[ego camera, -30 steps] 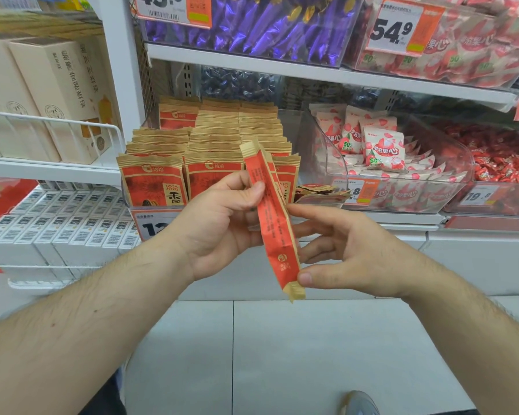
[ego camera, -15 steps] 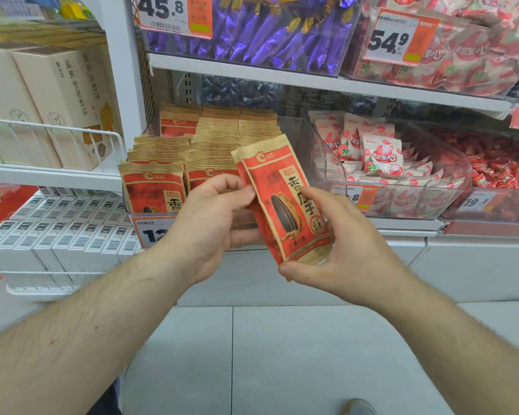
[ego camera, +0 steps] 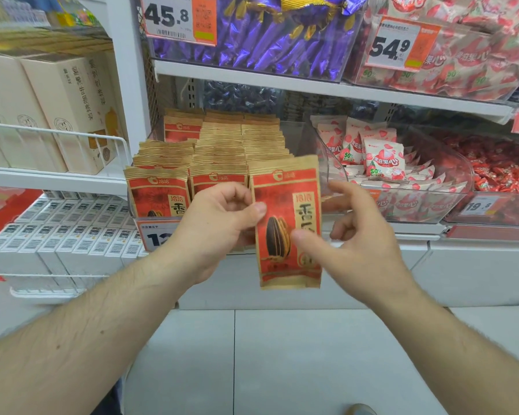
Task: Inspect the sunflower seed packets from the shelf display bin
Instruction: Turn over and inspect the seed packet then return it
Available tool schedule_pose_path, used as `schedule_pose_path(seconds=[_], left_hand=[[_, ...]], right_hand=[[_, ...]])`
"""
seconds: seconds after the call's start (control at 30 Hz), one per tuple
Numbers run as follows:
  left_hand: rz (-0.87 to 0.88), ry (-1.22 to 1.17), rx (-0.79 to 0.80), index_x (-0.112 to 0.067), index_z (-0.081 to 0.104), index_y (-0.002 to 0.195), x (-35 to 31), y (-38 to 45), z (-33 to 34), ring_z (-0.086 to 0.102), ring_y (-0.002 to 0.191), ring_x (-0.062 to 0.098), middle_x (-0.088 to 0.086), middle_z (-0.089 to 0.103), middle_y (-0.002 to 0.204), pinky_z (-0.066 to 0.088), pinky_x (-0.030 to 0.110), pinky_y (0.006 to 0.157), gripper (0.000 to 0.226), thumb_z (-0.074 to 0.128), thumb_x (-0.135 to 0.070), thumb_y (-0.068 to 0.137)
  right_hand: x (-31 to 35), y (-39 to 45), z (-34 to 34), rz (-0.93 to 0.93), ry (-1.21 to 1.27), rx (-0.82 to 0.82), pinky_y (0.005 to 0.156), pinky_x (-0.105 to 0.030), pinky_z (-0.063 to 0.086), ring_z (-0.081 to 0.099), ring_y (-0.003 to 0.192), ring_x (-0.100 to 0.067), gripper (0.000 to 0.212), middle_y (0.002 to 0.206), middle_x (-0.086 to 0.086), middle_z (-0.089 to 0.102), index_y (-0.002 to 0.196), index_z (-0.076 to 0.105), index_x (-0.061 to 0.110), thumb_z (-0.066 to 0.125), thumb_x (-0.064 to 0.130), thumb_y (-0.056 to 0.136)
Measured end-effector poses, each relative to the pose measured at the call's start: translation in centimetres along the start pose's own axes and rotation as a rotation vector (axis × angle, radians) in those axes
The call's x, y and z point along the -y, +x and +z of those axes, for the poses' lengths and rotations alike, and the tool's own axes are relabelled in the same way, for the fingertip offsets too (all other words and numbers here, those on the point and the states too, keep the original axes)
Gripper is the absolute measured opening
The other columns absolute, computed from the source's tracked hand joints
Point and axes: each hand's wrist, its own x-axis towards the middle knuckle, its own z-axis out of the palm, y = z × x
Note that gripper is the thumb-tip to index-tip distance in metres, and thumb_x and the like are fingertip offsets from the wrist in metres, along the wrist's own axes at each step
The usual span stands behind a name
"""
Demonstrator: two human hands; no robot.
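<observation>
The person holds one sunflower seed packet [ego camera: 286, 223] upright in front of the display bin [ego camera: 146, 218], printed face toward them, its long axis running straight up and down and its top edge level with the front row of packets [ego camera: 219, 145] standing in the bin behind. The left hand [ego camera: 219, 223] has it by the left edge, thumb pressed on the front about halfway up and the fingers curled behind, so nearly the whole packet lies to the right of that pinch. The right hand [ego camera: 351, 235] sits at the packet's right side, thumb tip on the lower front face; its other fingers are spread loosely to the right and seem to hold nothing, though what they do behind the packet is hidden. Both hands are equally near, but the left carries the weight. Any turn to show the back would, I judge, pivot about that vertical axis, the right thumb pushing. The bin lies just beyond, at the near shelf edge.
</observation>
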Motion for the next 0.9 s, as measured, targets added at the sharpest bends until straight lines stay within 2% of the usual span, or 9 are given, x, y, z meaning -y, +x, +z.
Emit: schedule_pose_path(seconds=[0.07,0.1,0.17,0.27,0.4,0.57,0.7,0.77,0.9], left_hand=[[0.029,0.073,0.039,-0.010,0.057,0.072,0.2,-0.1,0.1,0.060,0.055,0.011,0.000,0.063,0.059,0.053,0.024,0.056,0.021,0.064,0.003,0.088],[0.044,0.112,0.063,-0.010,0.058,0.071,0.3,-0.2,0.1,0.058,0.055,0.011,0.000,0.062,0.060,0.051,0.022,0.057,0.021,0.065,0.003,0.087],[0.058,0.172,0.102,-0.012,0.059,0.070,0.5,-0.3,0.1,0.056,0.059,0.013,0.001,0.060,0.062,0.049,0.024,0.061,0.023,0.068,0.001,0.086],[0.069,0.241,0.136,-0.015,0.060,0.067,0.7,-0.4,0.3,0.052,0.058,0.010,-0.004,0.057,0.060,0.046,0.021,0.059,0.025,0.071,-0.001,0.084],[0.077,0.267,0.160,-0.014,0.060,0.067,0.7,-0.4,0.5,0.051,0.055,0.006,-0.007,0.056,0.057,0.045,0.017,0.057,0.024,0.072,-0.001,0.083],[0.080,0.279,0.160,-0.015,0.061,0.067,0.7,-0.3,0.4,0.054,0.055,0.006,-0.007,0.058,0.056,0.046,0.018,0.058,0.023,0.073,-0.003,0.083],[0.045,0.184,0.107,-0.014,0.059,0.066,0.5,-0.3,0.5,0.057,0.054,0.009,-0.004,0.060,0.055,0.048,0.024,0.059,0.025,0.069,-0.001,0.084],[0.002,0.095,0.076,-0.017,0.060,0.062,0.5,-0.2,0.4,0.059,0.058,0.017,0.001,0.061,0.057,0.050,0.033,0.064,0.028,0.068,-0.001,0.084],[-0.048,-0.003,0.034,-0.013,0.056,0.067,0.1,0.0,0.3,0.064,0.062,0.019,0.001,0.063,0.059,0.053,0.031,0.059,0.024,0.065,-0.003,0.087]], right_hand=[[0.0,0.4,-0.4,0.069,0.212,-0.056,0.068,-0.028,0.051,0.058,0.073,-0.022,0.060,0.095,0.011,0.068,0.114,0.058,0.034,0.071,0.058,0.060],[0.1,0.5,-0.6,0.078,0.280,-0.064,0.069,-0.029,0.053,0.061,0.074,-0.021,0.046,0.090,0.009,0.070,0.108,0.064,0.030,0.074,0.050,0.069],[0.6,0.6,-1.1,0.047,0.365,-0.065,0.065,-0.017,0.049,0.061,0.067,-0.002,0.008,0.077,0.014,0.071,0.096,0.069,0.022,0.071,0.024,0.089],[0.4,0.6,-1.5,0.020,0.355,-0.086,0.058,-0.008,0.042,0.055,0.058,0.005,0.019,0.061,0.020,0.062,0.083,0.068,0.016,0.056,0.011,0.097],[0.0,0.8,-1.6,0.028,0.307,-0.113,0.056,-0.010,0.041,0.052,0.056,0.004,0.025,0.058,0.018,0.060,0.074,0.066,0.016,0.057,0.011,0.097],[0.0,0.9,-1.6,0.022,0.310,-0.108,0.059,-0.012,0.045,0.056,0.059,0.004,0.024,0.061,0.016,0.064,0.076,0.067,0.020,0.058,0.012,0.096],[-0.2,0.9,-1.4,0.058,0.338,-0.024,0.069,-0.026,0.055,0.064,0.069,-0.006,0.018,0.072,0.007,0.072,0.081,0.070,0.021,0.061,0.013,0.095],[-0.1,0.8,-1.3,0.079,0.347,0.037,0.066,-0.023,0.054,0.064,0.068,-0.005,0.017,0.072,0.009,0.073,0.083,0.070,0.021,0.061,0.014,0.095],[0.1,0.7,-1.4,0.091,0.379,0.132,0.059,-0.018,0.050,0.062,0.064,-0.003,0.016,0.070,0.009,0.072,0.086,0.070,0.021,0.060,0.012,0.094]])
